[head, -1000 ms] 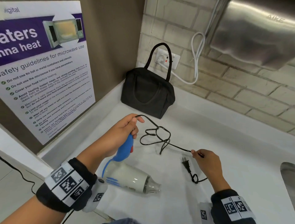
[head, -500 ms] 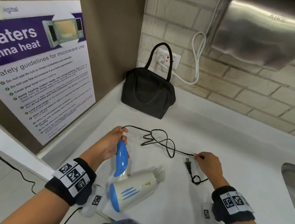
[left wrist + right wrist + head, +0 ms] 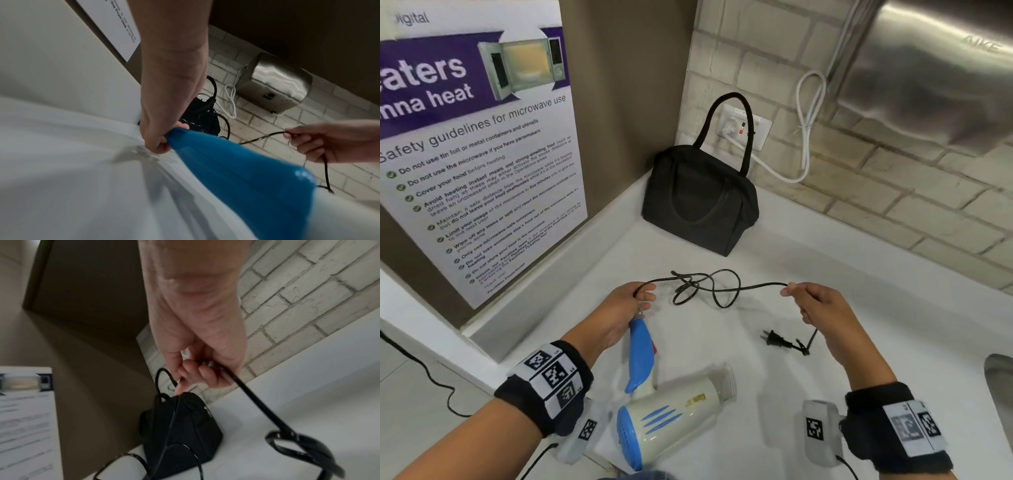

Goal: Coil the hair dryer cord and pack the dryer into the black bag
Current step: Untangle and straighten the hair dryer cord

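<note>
Raised since a moment ago, the right hand (image 3: 825,318) pinches the cord (image 3: 722,287). Its tangled slack runs sideways toward the left hand (image 3: 619,315), nearer, gripping the dryer handle (image 3: 640,346) and cord.

I see bare counter (image 3: 859,308) on the far right. The tangled cord (image 3: 709,287) stretches across the path toward the black bag (image 3: 702,202) in the far corner; the dryer (image 3: 674,411) fills the near middle.
</note>
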A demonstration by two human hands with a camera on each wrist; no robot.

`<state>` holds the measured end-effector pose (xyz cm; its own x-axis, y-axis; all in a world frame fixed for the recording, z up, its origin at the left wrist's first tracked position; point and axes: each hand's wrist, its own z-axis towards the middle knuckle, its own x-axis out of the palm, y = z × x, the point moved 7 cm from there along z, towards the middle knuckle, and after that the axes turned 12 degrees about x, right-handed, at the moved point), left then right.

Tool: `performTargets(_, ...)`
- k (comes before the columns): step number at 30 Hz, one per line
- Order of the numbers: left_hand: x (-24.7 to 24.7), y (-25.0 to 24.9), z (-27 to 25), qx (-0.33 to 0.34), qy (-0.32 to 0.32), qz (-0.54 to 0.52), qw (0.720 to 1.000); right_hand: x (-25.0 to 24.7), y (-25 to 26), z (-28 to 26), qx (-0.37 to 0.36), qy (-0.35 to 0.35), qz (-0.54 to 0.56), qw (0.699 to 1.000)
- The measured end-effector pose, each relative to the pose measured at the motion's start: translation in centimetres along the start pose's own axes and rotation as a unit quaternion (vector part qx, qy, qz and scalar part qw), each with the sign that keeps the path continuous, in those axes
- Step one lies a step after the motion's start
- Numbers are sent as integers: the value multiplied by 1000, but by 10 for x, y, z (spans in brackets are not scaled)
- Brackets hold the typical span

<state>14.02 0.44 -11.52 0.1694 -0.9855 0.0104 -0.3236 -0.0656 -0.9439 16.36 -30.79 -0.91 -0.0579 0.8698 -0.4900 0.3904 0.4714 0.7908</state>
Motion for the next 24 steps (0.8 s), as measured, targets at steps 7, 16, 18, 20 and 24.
performTargets(7,7,-7,3,21,-2,-87,996,60,3,-37,-67,252,-274,926)
performTargets(16,4,-17,2,90,-22,-13,996,87,-54,21,2,102,-446,889)
performTargets(18,-2,-17,3,97,-40,4,994,76,-56,34,7,40,-448,893)
performTargets(20,-5,-20,1,107,-44,13,993,69,-52,41,-2,-6,-467,884)
performTargets(24,0,-34,-4,137,-34,22,990,64,-27,37,-50,-78,-444,891)
